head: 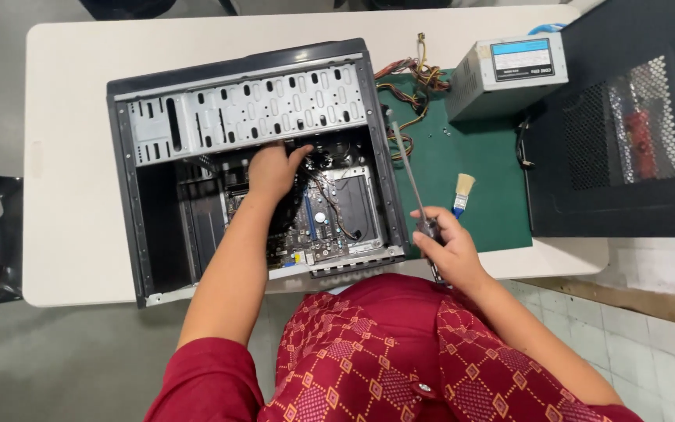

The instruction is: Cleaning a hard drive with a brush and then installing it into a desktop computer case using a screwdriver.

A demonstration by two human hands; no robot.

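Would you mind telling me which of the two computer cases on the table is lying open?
The left computer case, lying on its side with the left hand reaching inside; the black case at right stays closed behind mesh.

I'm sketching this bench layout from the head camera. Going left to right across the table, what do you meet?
Open computer case with the left hand inside → long screwdriver held in the right hand → small paintbrush on the green mat → grey power supply box → black case panel.
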